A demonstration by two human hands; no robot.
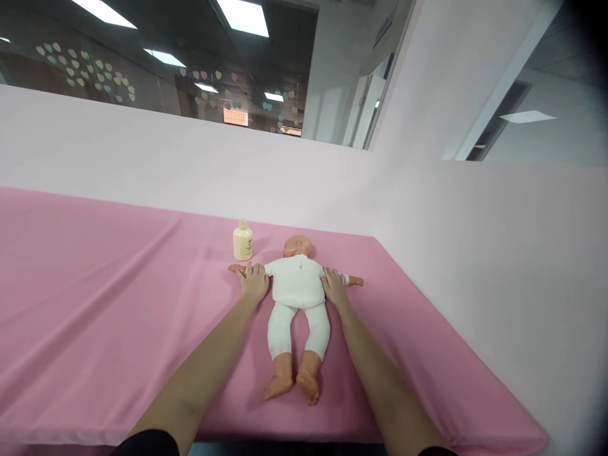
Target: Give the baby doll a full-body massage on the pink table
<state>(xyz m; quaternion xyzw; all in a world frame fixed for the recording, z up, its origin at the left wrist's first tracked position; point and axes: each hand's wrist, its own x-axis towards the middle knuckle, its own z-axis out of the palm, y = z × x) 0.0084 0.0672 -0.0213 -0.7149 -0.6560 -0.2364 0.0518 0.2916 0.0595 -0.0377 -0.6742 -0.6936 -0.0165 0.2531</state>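
Observation:
A baby doll (298, 282) in a white top and white trousers lies on its back on the pink cover, arms stretched out to both sides. Its head points away from me, and its bare feet lie toward me. My left hand (255, 282) is closed over the doll's arm on the left, with the doll's hand showing beyond my fingers. On the other side my right hand (334, 285) closes over the other arm near the shoulder, and the forearm sticks out past it. The undersides of both my hands are hidden.
A pale yellow bottle (242, 243) stands just beyond my left hand. The pink cover (118, 316) has long creases on the left. A white wall (190, 171) with windows rises behind the table, and another wall (498, 266) runs along the right.

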